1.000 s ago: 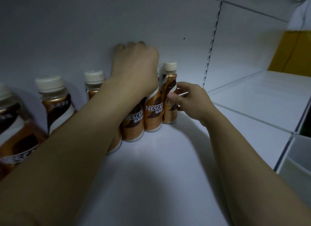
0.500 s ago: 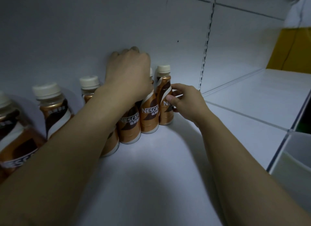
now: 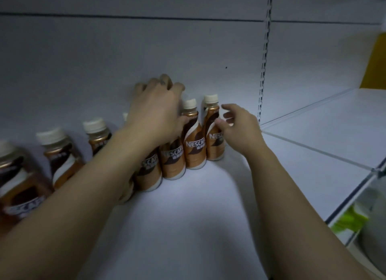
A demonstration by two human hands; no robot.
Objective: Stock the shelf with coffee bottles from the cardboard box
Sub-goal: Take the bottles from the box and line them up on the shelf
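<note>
Several brown Nescafe coffee bottles with cream caps stand in a row along the white shelf's [image 3: 188, 227] back wall. My left hand [image 3: 154, 110] lies over the top of one bottle [image 3: 173, 160] in the row, fingers curled down round its hidden cap. The rightmost bottle [image 3: 212, 137] stands upright at the end of the row. My right hand [image 3: 240, 127] hovers beside it with fingers spread and relaxed, the thumb just at its label. No cardboard box is in view.
A slotted metal upright [image 3: 264, 71] divides the back wall to the right of the row. Beyond it lies another white shelf bay [image 3: 323, 129]. A yellow panel [image 3: 376, 60] sits at far right, and green packaging [image 3: 351, 219] shows on a lower level.
My right hand has let go of the rightmost bottle and opened its fingers. My left hand stays over the same bottle top. The view has shifted slightly.
</note>
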